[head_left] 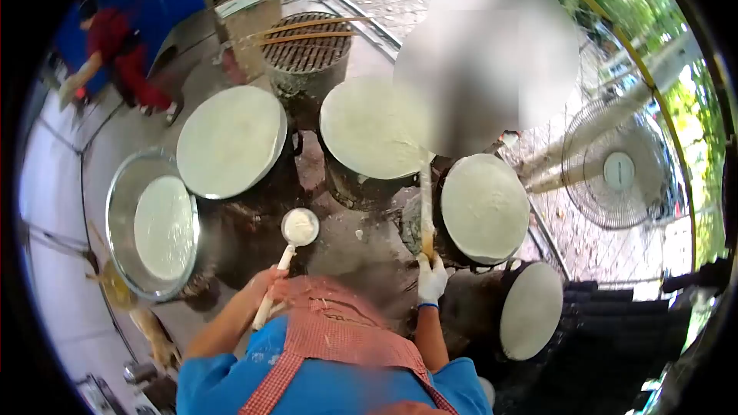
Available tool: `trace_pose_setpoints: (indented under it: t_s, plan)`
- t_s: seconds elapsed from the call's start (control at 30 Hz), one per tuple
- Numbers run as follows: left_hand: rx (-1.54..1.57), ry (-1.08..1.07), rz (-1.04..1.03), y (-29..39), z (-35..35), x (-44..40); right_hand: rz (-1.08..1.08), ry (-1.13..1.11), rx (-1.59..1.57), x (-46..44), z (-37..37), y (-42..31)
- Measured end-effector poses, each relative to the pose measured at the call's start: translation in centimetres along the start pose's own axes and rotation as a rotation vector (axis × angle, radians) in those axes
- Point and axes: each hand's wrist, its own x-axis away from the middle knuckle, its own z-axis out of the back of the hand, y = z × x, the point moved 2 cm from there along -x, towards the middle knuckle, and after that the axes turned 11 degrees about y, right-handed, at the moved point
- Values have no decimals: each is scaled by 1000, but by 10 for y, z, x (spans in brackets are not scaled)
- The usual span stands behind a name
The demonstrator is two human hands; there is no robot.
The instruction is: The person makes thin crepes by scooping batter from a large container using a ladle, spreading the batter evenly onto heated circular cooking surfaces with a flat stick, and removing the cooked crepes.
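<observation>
A wide, round silver metal basin (121, 223) holds smooth white liquid (165, 227). The left hand (269, 284) has its grip closed around the pale handle of a round metal ladle (287, 256), whose bowl contains thick cream-white batter (301, 226) (lumpier than the basin's liquid). The right hand (432, 278), white-gloved, has its grip clamped on a long, flat wooden stick (427, 211), its far end at the edge of a round griddle coated in pale cream (374, 127). A drum-shaped grate-topped container (307, 77) stands behind; its contents are unclear.
</observation>
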Motion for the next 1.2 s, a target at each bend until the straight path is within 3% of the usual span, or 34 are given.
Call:
trace_pose_setpoints:
  t_s: [0.1, 0.23, 0.3, 0.47, 0.67, 0.83, 0.97, 1.03, 1.13, 1.2]
  plan:
    - [140, -90, 84, 23, 25, 17, -102, 139, -35, 33, 8, -5]
    - [191, -67, 175, 57, 56, 20, -118, 61, 403, 72, 24, -25]
    - [153, -52, 185, 67, 48, 27, 90, 90, 523, 90, 24, -22]
    - [110, -65, 253, 77, 36, 19, 295, 1, 567, 103, 20, -28]
    - [93, -108, 160, 53, 2, 12, 488, -123, 584, 44, -21, -65]
    - [136, -139, 66, 16, 1, 4, 902, -69, 624, -41, -81, -73]
    - [253, -163, 18, -17, 19, 0, 1222, -74, 402, -106, -119, -125]
    - [310, -218, -3, -31, 26, 1, 1309, -165, 361, -124, -139, -142]
    - [312, -57, -132, -46, 17, 23, 1361, -275, 539, -146, -156, -152]
    - [391, -28, -90, -45, 19, 30, 1371, -289, 513, -160, -162, -161]
